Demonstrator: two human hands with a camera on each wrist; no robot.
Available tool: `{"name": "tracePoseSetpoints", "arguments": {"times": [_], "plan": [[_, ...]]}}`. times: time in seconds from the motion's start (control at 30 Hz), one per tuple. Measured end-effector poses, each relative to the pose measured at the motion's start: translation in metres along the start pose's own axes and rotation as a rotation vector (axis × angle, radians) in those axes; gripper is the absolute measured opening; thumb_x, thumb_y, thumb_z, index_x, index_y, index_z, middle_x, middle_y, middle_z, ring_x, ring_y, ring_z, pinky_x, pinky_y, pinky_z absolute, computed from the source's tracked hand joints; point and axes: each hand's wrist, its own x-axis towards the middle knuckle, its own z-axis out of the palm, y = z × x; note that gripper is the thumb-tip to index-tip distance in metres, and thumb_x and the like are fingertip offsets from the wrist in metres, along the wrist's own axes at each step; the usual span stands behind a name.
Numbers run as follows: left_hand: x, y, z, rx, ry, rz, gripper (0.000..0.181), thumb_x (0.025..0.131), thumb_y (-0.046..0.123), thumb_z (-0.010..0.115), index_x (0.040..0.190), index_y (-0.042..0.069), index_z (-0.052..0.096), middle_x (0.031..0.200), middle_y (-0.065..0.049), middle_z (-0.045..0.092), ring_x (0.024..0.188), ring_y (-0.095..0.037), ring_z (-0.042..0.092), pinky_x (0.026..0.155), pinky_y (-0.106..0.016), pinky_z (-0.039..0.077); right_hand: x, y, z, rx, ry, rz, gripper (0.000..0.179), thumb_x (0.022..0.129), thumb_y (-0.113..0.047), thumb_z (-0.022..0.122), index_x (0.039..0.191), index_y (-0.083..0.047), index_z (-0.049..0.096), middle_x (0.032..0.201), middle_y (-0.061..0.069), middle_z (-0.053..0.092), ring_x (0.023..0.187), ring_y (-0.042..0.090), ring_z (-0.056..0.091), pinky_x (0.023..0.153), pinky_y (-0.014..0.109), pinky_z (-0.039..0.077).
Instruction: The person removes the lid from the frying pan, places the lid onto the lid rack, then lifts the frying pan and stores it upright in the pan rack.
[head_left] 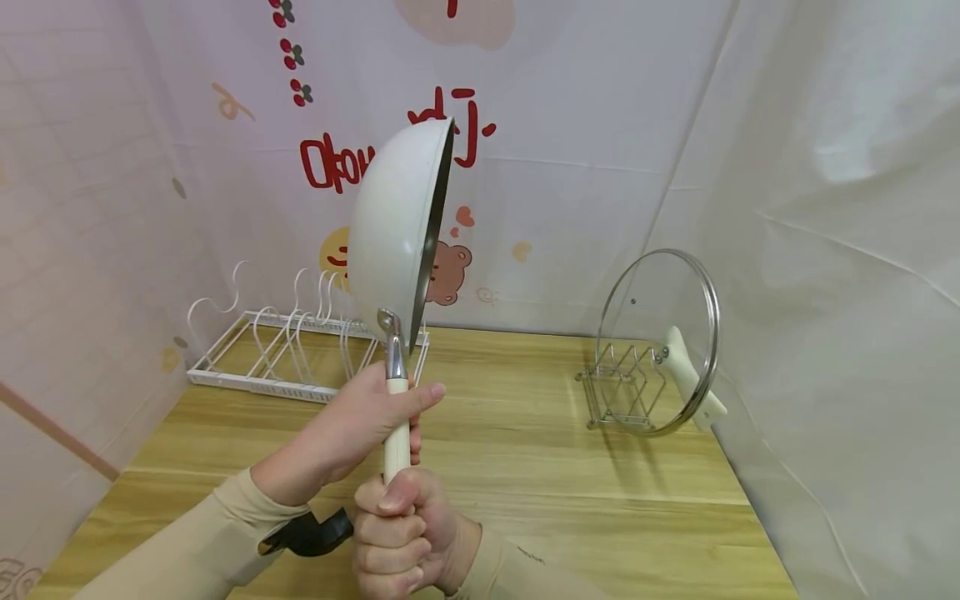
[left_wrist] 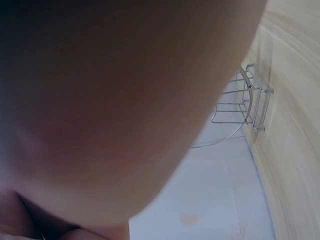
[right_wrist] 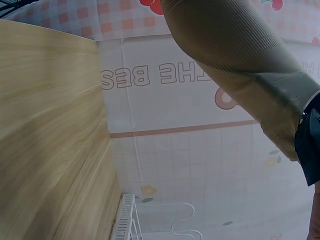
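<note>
A white wok [head_left: 393, 225] with a dark inside stands on end in the air, its opening turned to the right and its handle [head_left: 397, 433] pointing down. My left hand [head_left: 367, 412] holds the handle just below the metal joint, thumb across the front and fingertips showing past the far side. Lower down, my right hand [head_left: 405, 533] grips the same handle in a fist. In the left wrist view a blurred hand [left_wrist: 120, 115] fills much of the picture, and the wok is out of sight. The right wrist view shows a beige sleeve [right_wrist: 235, 55] with a dark strap.
A white wire rack [head_left: 262, 383] with upright loops lies at the back left of the wooden table [head_left: 517, 467]. At the right, a glass lid [head_left: 708, 333] with a cream handle leans in a small metal rack [head_left: 618, 392]. Printed cloth [head_left: 585, 217] hangs behind.
</note>
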Motion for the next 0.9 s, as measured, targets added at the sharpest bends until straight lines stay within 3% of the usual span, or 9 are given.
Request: {"name": "tracePoseSetpoints", "arguments": {"times": [0.6, 0.9], "plan": [[-0.004, -0.001, -0.01, -0.013, 0.034, -0.026, 0.035, 0.103, 0.024, 0.073, 0.087, 0.008, 0.046, 0.061, -0.002, 0.057, 0.051, -0.015, 0.062, 0.056, -0.03, 0.057, 0.009, 0.0, -0.005, 0.009, -0.007, 0.013, 0.047, 0.099, -0.031, 0.061, 0.063, -0.021, 0.032, 0.046, -0.006, 0.024, 0.037, 0.014, 0.02, 0.043, 0.026, 0.027], [-0.006, 0.003, -0.014, 0.001, 0.032, -0.002, 0.032, 0.103, 0.024, 0.072, 0.088, 0.007, 0.049, 0.063, -0.002, 0.056, 0.052, -0.016, 0.061, 0.056, -0.031, 0.057, 0.013, -0.001, -0.008, 0.028, -0.026, 0.015, 0.047, 0.099, -0.03, 0.061, 0.063, -0.02, 0.033, 0.047, -0.005, 0.024, 0.038, 0.014, 0.02, 0.043, 0.026, 0.027]]}}
